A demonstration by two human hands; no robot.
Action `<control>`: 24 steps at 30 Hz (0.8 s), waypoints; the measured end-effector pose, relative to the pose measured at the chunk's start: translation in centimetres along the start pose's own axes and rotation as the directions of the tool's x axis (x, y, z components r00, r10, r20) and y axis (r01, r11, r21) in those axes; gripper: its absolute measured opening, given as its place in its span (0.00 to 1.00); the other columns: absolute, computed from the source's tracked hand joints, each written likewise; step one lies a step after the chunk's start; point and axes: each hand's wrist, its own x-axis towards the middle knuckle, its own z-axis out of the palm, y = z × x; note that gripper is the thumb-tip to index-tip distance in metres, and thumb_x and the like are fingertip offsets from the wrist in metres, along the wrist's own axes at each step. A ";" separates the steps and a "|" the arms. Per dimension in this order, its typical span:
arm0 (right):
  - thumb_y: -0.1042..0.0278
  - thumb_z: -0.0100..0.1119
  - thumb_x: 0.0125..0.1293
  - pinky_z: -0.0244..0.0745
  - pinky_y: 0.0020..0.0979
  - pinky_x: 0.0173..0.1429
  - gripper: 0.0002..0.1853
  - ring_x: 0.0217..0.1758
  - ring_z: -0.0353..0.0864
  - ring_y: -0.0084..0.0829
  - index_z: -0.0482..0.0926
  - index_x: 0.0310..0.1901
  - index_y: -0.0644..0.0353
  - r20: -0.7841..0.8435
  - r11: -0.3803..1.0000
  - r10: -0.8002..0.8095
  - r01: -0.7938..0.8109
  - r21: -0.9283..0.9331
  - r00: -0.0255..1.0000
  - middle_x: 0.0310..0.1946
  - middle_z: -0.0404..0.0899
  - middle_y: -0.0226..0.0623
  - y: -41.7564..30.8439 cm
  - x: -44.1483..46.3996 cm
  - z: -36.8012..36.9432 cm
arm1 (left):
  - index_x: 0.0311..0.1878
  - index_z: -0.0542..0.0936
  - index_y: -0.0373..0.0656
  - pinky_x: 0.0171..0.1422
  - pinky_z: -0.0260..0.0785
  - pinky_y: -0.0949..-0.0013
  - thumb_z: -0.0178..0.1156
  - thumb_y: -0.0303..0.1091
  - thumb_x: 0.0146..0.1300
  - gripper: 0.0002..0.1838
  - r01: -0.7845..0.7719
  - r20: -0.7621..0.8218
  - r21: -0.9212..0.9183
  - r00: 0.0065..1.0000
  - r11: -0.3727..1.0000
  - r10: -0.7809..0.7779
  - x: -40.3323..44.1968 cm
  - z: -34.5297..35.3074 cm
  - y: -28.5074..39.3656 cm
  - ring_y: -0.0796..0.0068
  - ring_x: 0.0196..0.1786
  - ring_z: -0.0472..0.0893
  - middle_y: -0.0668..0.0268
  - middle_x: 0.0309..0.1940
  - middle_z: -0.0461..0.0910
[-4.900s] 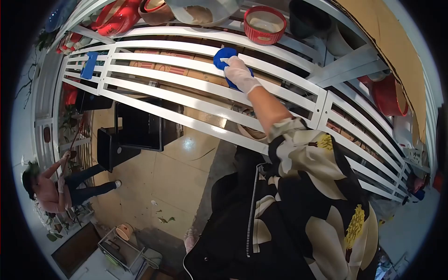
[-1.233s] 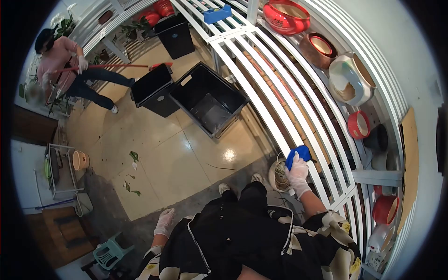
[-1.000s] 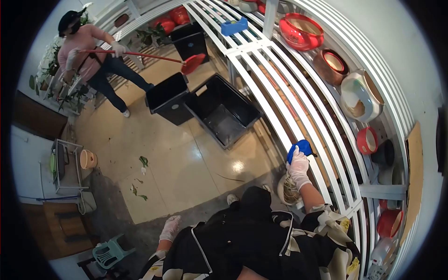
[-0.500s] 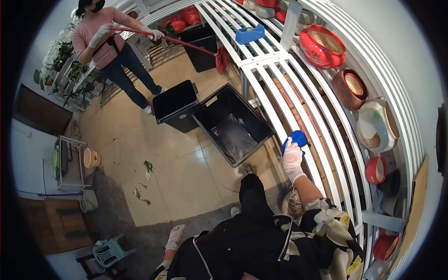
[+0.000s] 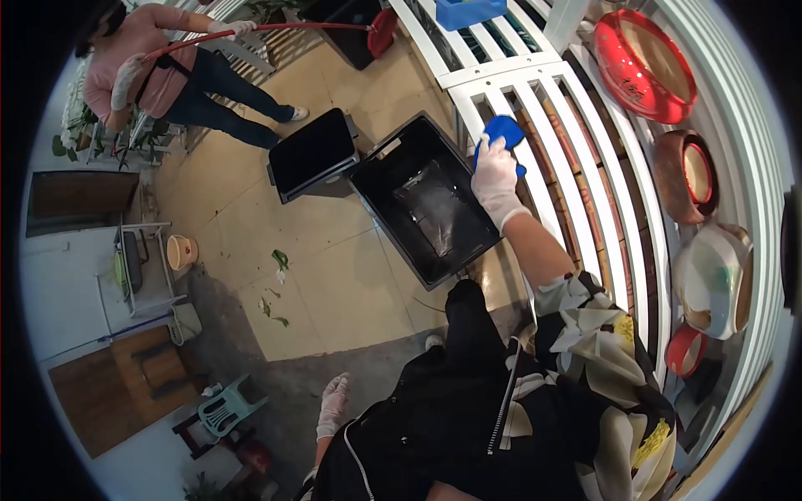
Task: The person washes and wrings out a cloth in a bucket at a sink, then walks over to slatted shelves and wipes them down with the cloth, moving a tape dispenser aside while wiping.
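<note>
My right hand, in a thin whitish glove, presses a blue cloth onto the near slats of the white slatted shelf. Its fingers are bent over the cloth, close to the shelf's near corner. Low beside my body hangs my left hand, also gloved, away from the shelf. Its fingers lie close together and curl slightly, with nothing seen in them. A blue holder rests on the adjoining shelf section at the top.
A black crate and a black bin stand on the floor left of the shelf. A person holds a long red-handled tool at upper left. Red pot and other pots line the shelf's right side. Leaves lie on the floor.
My right hand has moved the cloth along the shelf, away from me, toward the section joint. My view has shifted forward. The person's red tool has been lifted and swung toward the shelf.
</note>
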 end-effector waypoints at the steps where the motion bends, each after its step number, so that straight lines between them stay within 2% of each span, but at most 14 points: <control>1: 0.66 0.54 0.59 0.76 0.35 0.41 0.30 0.39 0.78 0.38 0.69 0.65 0.61 0.013 1.000 -0.019 0.019 0.001 1.000 0.59 0.70 0.58 -0.4 1.4 -0.2 | 0.55 0.80 0.47 0.32 0.63 0.79 0.59 0.40 0.70 0.14 0.037 -0.029 0.012 0.999 0.999 -0.036 -1.0 0.5 0.4 0.86 0.29 0.69 0.79 0.31 0.75; 3: 0.66 0.54 0.59 0.76 0.35 0.41 0.31 0.40 0.78 0.38 0.68 0.66 0.60 0.026 0.998 -0.062 0.062 -0.007 0.998 0.61 0.69 0.58 -0.9 4.4 -0.2 | 0.57 0.79 0.47 0.36 0.65 0.77 0.59 0.40 0.70 0.15 0.114 -0.038 -0.038 0.993 0.993 -0.116 -2.2 0.7 0.2 0.86 0.33 0.71 0.78 0.34 0.77; 6: 0.66 0.52 0.60 0.77 0.35 0.44 0.32 0.44 0.78 0.38 0.65 0.68 0.60 0.115 0.994 -0.102 0.104 -0.015 0.988 0.65 0.65 0.58 -2.0 8.7 0.0 | 0.58 0.78 0.46 0.39 0.67 0.77 0.59 0.39 0.70 0.16 0.186 -0.159 -0.148 0.965 0.971 -0.209 -2.9 0.6 -2.8 0.85 0.35 0.74 0.77 0.38 0.78; 7: 0.66 0.52 0.61 0.77 0.35 0.44 0.32 0.44 0.78 0.38 0.64 0.69 0.59 0.121 0.992 -0.125 0.124 0.010 0.985 0.66 0.64 0.57 -2.2 9.8 0.5 | 0.59 0.77 0.46 0.41 0.69 0.77 0.58 0.37 0.71 0.16 0.199 -0.089 -0.188 0.972 0.962 -0.219 -2.9 -0.6 -4.6 0.82 0.37 0.76 0.74 0.39 0.79; 8: 0.66 0.51 0.62 0.78 0.35 0.45 0.32 0.45 0.78 0.38 0.63 0.70 0.58 0.123 0.989 -0.144 0.141 0.035 0.982 0.68 0.63 0.57 -2.5 10.9 0.8 | 0.59 0.77 0.45 0.42 0.69 0.76 0.58 0.37 0.71 0.16 0.199 -0.103 -0.188 0.970 0.962 -0.221 -3.6 -0.7 -5.1 0.82 0.38 0.76 0.73 0.39 0.79; 10: 0.67 0.50 0.64 0.78 0.35 0.47 0.32 0.49 0.78 0.38 0.60 0.72 0.53 0.253 0.985 -0.170 0.170 0.023 0.953 0.71 0.60 0.51 -3.2 12.9 1.5 | 0.59 0.77 0.45 0.43 0.70 0.75 0.57 0.37 0.71 0.16 0.189 -0.122 -0.176 0.970 0.966 -0.212 -4.9 0.0 -5.3 0.81 0.39 0.76 0.72 0.39 0.79; 13: 0.68 0.50 0.64 0.77 0.36 0.48 0.32 0.50 0.78 0.38 0.63 0.71 0.46 0.197 0.978 -0.203 0.188 0.094 0.959 0.69 0.63 0.48 -2.9 13.4 1.6 | 0.58 0.77 0.43 0.41 0.72 0.74 0.57 0.37 0.71 0.15 0.188 0.118 -0.480 0.982 0.857 -0.149 -3.7 -2.6 -9.2 0.80 0.38 0.76 0.70 0.39 0.79; 16: 0.68 0.51 0.63 0.77 0.36 0.49 0.26 0.50 0.77 0.38 0.73 0.64 0.47 0.122 0.953 -0.264 0.239 0.184 0.957 0.68 0.66 0.41 -2.2 12.1 1.5 | 0.57 0.77 0.43 0.37 0.73 0.74 0.57 0.37 0.71 0.15 0.234 0.114 -0.451 0.972 0.861 -0.205 -1.2 -3.8 -10.5 0.80 0.34 0.77 0.69 0.38 0.79; 17: 0.68 0.53 0.62 0.77 0.36 0.48 0.21 0.48 0.77 0.38 0.79 0.57 0.49 0.070 0.943 -0.275 0.255 0.213 0.959 0.66 0.68 0.36 -2.0 11.1 1.8 | 0.57 0.77 0.43 0.38 0.73 0.73 0.57 0.37 0.71 0.15 0.195 0.128 -0.462 0.980 0.865 -0.153 0.7 -4.6 -11.5 0.79 0.34 0.77 0.68 0.38 0.79; 18: 0.69 0.53 0.61 0.77 0.36 0.47 0.20 0.48 0.77 0.38 0.80 0.55 0.49 0.051 0.943 -0.271 0.255 0.212 0.961 0.65 0.69 0.36 -1.6 10.2 1.5 | 0.56 0.77 0.43 0.38 0.74 0.72 0.57 0.38 0.71 0.14 0.157 0.141 -0.472 0.985 0.868 -0.102 3.5 -5.9 -13.8 0.78 0.34 0.78 0.68 0.38 0.79; 20: 0.70 0.55 0.59 0.77 0.36 0.47 0.18 0.48 0.77 0.38 0.82 0.51 0.49 0.039 0.943 -0.264 0.249 0.221 0.964 0.63 0.71 0.34 -1.3 6.2 0.8 | 0.58 0.76 0.44 0.43 0.74 0.71 0.58 0.40 0.71 0.17 0.142 0.253 -0.350 0.966 0.926 -0.052 3.8 -7.2 -11.0 0.76 0.40 0.79 0.65 0.41 0.80; 23: 0.70 0.60 0.57 0.75 0.39 0.55 0.18 0.55 0.74 0.42 0.82 0.51 0.48 0.098 0.846 -0.088 0.023 0.533 0.991 0.62 0.73 0.34 0.1 -1.0 -1.1 | 0.58 0.76 0.45 0.45 0.74 0.69 0.58 0.42 0.70 0.18 0.081 0.414 -0.218 0.910 0.973 0.017 7.2 -8.7 -7.2 0.74 0.44 0.79 0.64 0.43 0.80; 24: 0.68 0.60 0.60 0.74 0.41 0.60 0.18 0.59 0.73 0.44 0.81 0.53 0.46 0.135 0.851 -0.124 0.035 0.525 0.983 0.63 0.72 0.37 1.2 -3.5 -4.2 | 0.59 0.76 0.45 0.45 0.74 0.69 0.58 0.43 0.70 0.19 0.071 0.427 -0.181 0.904 0.981 0.014 9.3 -9.4 -6.3 0.73 0.45 0.79 0.64 0.44 0.80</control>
